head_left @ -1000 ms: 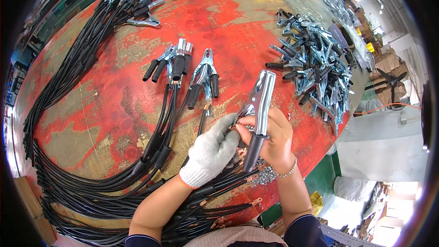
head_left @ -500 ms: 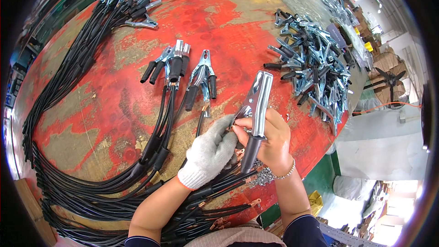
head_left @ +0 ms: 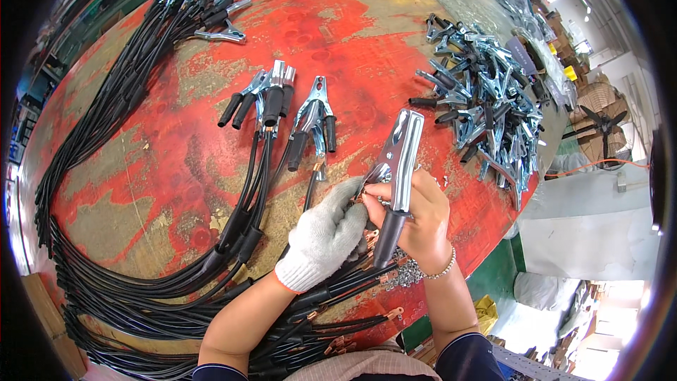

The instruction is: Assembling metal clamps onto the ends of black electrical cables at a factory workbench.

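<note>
My right hand point(head_left: 426, 219), bare with a beaded bracelet, is closed on a silvery metal spring clamp point(head_left: 405, 159) with a black handle sleeve point(head_left: 388, 240). The clamp is tilted, its jaw end pointing away from me. Pressed up against the right fingertips, my left hand point(head_left: 319, 236) in a white knit glove is closed in a pinch beside the clamp's left side. A small coppery bit shows between the fingertips, but what the left fingers grip is mostly hidden. Below both hands lie black cables point(head_left: 338, 289) with copper lugs point(head_left: 396, 312).
A heap of loose clamps point(head_left: 486, 92) lies at right on the worn red table point(head_left: 211, 99). Clamps on cables point(head_left: 271, 92) rest ahead, beside another clamp point(head_left: 314, 116). A long cable bundle point(head_left: 106, 106) curves along the left. Small metal hardware point(head_left: 403, 275) is piled by my right wrist.
</note>
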Motion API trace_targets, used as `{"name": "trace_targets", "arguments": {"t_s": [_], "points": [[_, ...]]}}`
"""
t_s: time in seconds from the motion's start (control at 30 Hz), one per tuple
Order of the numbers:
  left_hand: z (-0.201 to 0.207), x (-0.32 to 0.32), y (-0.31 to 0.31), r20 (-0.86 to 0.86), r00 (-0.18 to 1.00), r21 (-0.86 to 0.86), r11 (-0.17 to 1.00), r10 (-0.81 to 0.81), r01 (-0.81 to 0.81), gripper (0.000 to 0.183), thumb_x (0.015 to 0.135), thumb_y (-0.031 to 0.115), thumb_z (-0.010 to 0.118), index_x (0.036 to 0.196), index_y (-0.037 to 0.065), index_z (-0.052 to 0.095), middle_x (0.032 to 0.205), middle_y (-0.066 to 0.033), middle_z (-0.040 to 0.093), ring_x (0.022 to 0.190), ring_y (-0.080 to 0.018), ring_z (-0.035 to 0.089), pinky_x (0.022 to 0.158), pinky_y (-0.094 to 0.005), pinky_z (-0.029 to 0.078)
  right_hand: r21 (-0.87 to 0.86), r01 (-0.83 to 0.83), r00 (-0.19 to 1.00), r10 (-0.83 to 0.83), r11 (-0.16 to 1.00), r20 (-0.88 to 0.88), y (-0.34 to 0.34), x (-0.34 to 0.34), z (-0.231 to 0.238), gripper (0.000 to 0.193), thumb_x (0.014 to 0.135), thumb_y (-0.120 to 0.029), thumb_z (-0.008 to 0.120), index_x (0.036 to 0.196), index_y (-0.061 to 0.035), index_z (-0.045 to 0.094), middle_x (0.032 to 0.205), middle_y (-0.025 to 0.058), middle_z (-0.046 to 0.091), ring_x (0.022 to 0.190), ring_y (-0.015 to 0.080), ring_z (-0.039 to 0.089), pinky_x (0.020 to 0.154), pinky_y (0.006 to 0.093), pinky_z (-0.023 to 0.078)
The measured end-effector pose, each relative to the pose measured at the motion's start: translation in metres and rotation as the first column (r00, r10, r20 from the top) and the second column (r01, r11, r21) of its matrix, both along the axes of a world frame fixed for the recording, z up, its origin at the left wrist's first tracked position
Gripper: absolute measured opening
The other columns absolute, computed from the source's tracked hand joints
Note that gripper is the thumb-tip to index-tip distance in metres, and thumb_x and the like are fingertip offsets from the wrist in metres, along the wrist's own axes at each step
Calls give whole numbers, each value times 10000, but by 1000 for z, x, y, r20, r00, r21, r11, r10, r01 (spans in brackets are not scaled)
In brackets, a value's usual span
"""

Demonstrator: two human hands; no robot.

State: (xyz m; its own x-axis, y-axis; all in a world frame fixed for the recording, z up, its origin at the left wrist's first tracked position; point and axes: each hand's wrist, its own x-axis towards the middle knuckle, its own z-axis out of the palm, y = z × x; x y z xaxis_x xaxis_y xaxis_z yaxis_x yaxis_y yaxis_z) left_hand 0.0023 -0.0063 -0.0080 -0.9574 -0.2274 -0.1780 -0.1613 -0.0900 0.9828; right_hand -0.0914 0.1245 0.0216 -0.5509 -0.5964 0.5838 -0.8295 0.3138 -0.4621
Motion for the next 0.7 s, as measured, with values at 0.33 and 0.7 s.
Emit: {"name": "trace_targets", "arguments": {"t_s": [0.33, 0.7], "points": [[-3, 1, -1, 26, 1000, -6, 1000, -8, 9, 383, 966, 135, 503, 1338, 41, 493, 721, -64, 635, 597, -104, 620, 564, -269, 504, 21, -9, 1000, 8, 1000, 26, 0, -1, 0, 239, 657, -12, 825, 871, -79, 743, 820, 81, 632, 709, 233, 616, 604, 330, 478], [2, -1, -2, 19, 1000, 17, 1000, 2, -3, 373, 973, 122, 502, 1333, 28, 491, 754, -59, 631, 593, -99, 610, 549, -259, 497, 28, 10, 1000, -10, 1000, 10, 0, 2, -2, 265, 652, -55, 859, 886, -84, 738, 819, 69, 631, 732, 235, 608, 625, 324, 469]]}}
